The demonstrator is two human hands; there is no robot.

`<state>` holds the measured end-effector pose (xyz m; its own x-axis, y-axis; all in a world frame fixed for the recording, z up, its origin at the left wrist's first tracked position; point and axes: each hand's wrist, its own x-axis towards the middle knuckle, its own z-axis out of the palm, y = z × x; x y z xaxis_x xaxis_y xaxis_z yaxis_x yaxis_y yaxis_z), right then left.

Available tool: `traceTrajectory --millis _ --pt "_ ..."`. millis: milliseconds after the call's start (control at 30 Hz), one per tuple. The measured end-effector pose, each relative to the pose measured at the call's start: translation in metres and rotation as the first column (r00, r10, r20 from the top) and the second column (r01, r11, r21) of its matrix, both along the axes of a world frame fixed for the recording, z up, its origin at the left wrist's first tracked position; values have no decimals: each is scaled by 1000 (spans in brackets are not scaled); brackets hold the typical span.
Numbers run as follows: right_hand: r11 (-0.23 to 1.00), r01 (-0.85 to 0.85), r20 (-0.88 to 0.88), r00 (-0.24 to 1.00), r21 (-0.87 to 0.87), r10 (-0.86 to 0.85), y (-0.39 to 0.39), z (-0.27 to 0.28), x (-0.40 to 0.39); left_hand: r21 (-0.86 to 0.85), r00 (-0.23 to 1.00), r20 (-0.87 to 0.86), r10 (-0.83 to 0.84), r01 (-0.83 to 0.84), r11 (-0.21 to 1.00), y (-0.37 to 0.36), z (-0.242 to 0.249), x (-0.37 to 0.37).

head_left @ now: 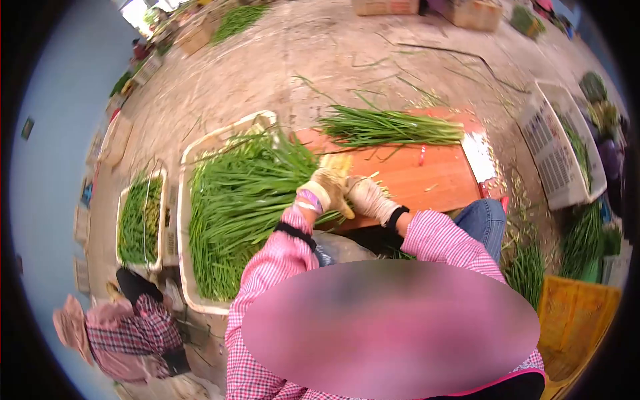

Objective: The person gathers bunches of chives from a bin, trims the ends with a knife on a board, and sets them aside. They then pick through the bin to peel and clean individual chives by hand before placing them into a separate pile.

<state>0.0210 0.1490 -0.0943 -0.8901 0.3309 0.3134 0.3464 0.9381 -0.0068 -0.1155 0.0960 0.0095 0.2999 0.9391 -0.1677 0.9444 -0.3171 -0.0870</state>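
Note:
My left hand (327,190), in a pale glove, is at the right edge of a heap of long green garlic chives (247,193). Its fingers curl around some of their stems. Close against it, my right hand (369,198), also gloved, is closed by the pale stem ends, a few of which poke out beside it. The heap fills a white crate (184,247) to the left. Both hands are over the near left part of an orange board (413,177). Across the board's far side lies a loose bunch of chives (393,127).
A metal plate (481,157) is on the board's right end. White crates (557,150) of greens stand to the right, and a smaller crate (163,220) to the left. A yellow crate (577,313) is at lower right. Another person (127,333) sits at lower left.

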Motion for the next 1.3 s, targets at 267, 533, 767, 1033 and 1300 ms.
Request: traceTrajectory --millis 267,533,767,1033,1300 --pt "947 207 -108 965 -245 -239 29 -24 53 -591 853 116 509 -352 726 67 -91 3" --pt "950 225 114 972 -216 -205 34 -32 68 -448 892 -264 367 -451 772 35 -76 57" --pt "-25 32 30 995 -999 99 20 50 181 -278 908 -202 368 -413 867 25 -99 59" --pt "232 935 -30 249 269 -968 101 -67 293 -232 918 -198 343 -384 894 21 -98 57" --pt "394 918 117 388 41 -914 151 -146 304 -407 934 -355 32 -185 894 46 -95 63"
